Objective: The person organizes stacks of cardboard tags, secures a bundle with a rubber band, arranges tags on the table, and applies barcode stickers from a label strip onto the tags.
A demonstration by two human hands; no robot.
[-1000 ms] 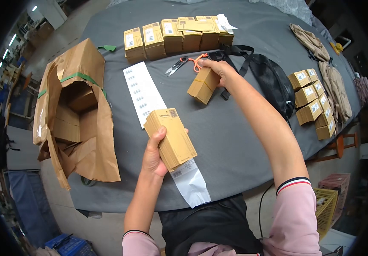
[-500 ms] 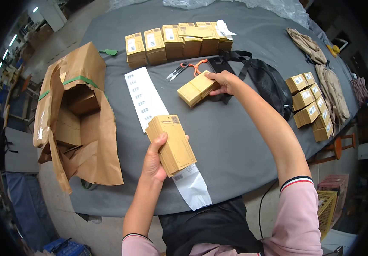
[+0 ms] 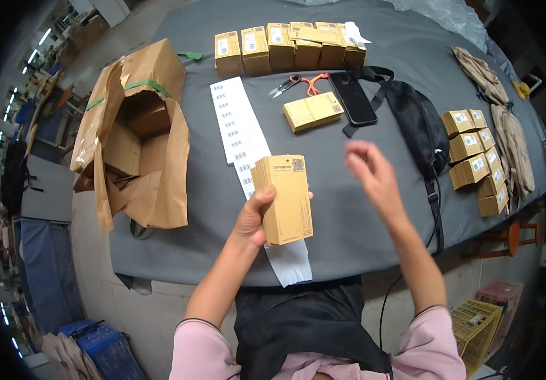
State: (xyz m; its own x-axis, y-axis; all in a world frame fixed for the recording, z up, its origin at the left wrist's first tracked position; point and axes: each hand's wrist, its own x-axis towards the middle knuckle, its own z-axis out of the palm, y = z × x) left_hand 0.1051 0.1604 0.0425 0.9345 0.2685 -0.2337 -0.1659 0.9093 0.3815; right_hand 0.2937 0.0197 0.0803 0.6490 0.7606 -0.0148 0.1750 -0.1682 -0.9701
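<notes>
My left hand (image 3: 257, 218) is closed around a thick stack of tan cardboard tags (image 3: 290, 199), held tilted, with a hole and a printed square code at its top end. My right hand (image 3: 374, 174) hangs over the table to the right of it, holding nothing, its fingers loosely bent and apart. A banded bundle of tags (image 3: 313, 112) lies beyond my hands, beside a black phone (image 3: 353, 98). Beneath the held stack runs a white strip of barcode labels (image 3: 238, 126), partly hidden by the stack.
An open brown paper-wrapped carton (image 3: 174, 152) stands at the left. Several labelled tag stacks (image 3: 257, 57) line the back; more stacks (image 3: 466, 145) sit at the right. Thread snips (image 3: 285, 87), an orange cord (image 3: 314, 82) and a black bag (image 3: 412, 123) lie on the grey cloth (image 3: 178, 253).
My right hand has let go of the banded bundle, which now lies flat on the table, and has drawn back toward me. My left hand still holds its stack. The camera view has shifted.
</notes>
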